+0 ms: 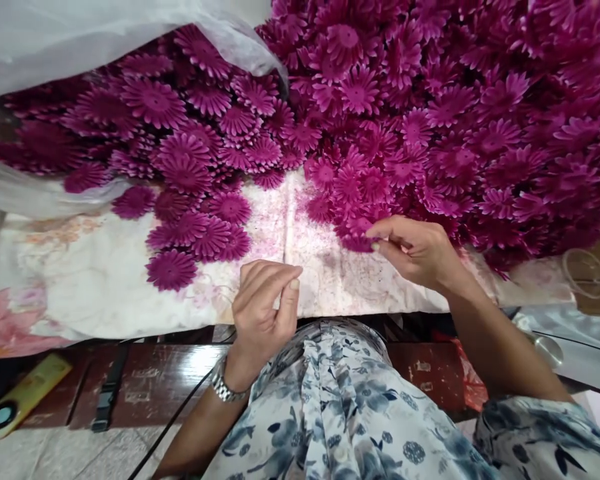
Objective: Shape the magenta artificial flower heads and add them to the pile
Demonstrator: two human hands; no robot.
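Note:
My right hand [420,250] has its thumb and index finger pinched on the edge of a magenta artificial flower [356,242] at the near edge of the right-hand heap. My left hand [266,300] is held over the front edge of the cloth, fingers curled and thumb tip against the index finger. Anything in that pinch is hidden or too small to make out. Left of it lie loose flat magenta petal discs [171,269], some overlapping. A large heap of magenta flowers [450,160] rises beyond my right hand.
A translucent plastic bag [105,40] lies open at the upper left with more petal discs spilling out. The stained floral cloth [105,287] covers the table. A clear round lid or ring [586,274] is at the right edge. Below is a dark red wooden bench [150,383] with a yellow object [30,390].

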